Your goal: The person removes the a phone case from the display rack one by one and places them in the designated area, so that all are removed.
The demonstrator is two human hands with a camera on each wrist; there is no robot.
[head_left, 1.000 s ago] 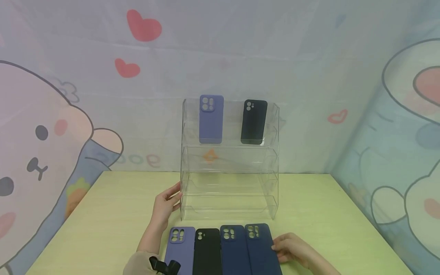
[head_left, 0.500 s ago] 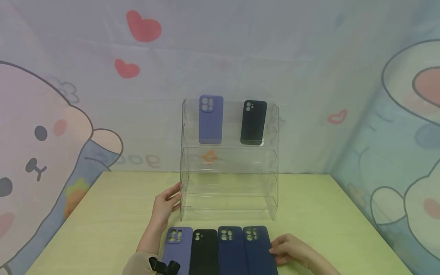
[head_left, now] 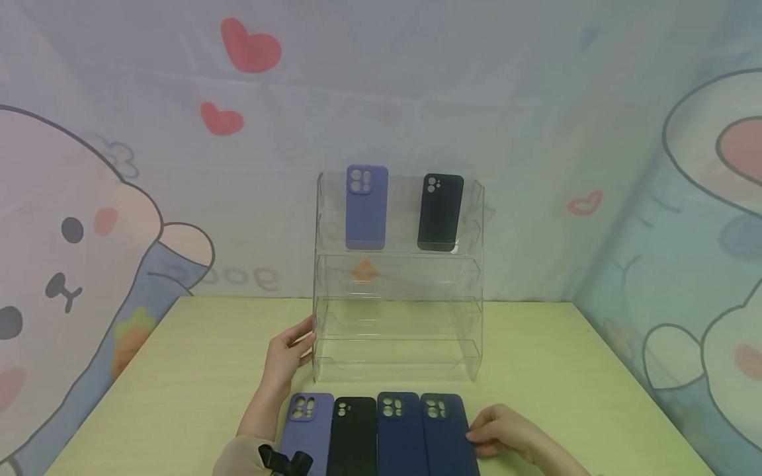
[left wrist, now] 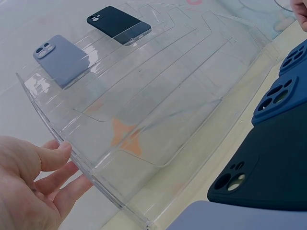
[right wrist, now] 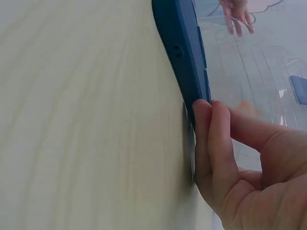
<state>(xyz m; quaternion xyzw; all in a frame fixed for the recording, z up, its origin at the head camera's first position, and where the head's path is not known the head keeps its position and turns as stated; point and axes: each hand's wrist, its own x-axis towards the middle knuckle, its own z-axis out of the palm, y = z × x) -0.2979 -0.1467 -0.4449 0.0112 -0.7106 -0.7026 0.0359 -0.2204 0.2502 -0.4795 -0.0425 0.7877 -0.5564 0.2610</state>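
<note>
My left hand (head_left: 284, 354) touches the left side wall of a clear stepped display rack (head_left: 397, 317), its fingertips against the wall's edge. Upright on the top tier stand a lilac phone case (head_left: 366, 221) and a black phone case (head_left: 440, 215). In front of the rack lies a row of phone cases: lilac (head_left: 306, 436), black (head_left: 354, 436), dark blue (head_left: 401, 436) and another dark blue (head_left: 449, 436) at the right end. With thumb and fingers, my right hand (right wrist: 240, 163) pinches the right edge of that end case; its lower part is cut off in the head view.
A pale yellow table (head_left: 178, 370) bears everything. Behind it hangs a cloth backdrop (head_left: 536, 132) printed with hearts and cartoon animals. The rack's lower tiers rise step by step toward the back. A black strap mount (head_left: 286, 461) sits on my left sleeve.
The row of cases has shifted slightly left, and the right-end case's top has come down nearly level with its neighbour's. My right hand has moved a little left with it; my left hand stays put.
</note>
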